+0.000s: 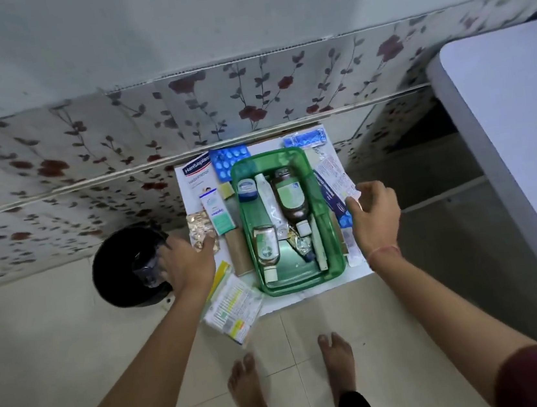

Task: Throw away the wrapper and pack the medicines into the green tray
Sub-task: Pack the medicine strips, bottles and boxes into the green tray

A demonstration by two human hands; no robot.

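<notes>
The green tray (325, 226) sits mid-desk, already carrying bottles. The left hand (184, 262) pinches a gold blister strip (200, 228) left of the tray, beside the black bin (126, 264). The right hand (375, 215), grip loosely spread, touches a white leaflet (338, 174) on the right.

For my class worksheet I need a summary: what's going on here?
A person stands over a low white board sorting medicines. The green tray already holds bottles, a small jar and a tube. The left hand is on a gold blister strip beside the black bin. The right hand touches a leaflet right of the tray. Blue pill strips and boxes lie outside the tray.
</notes>
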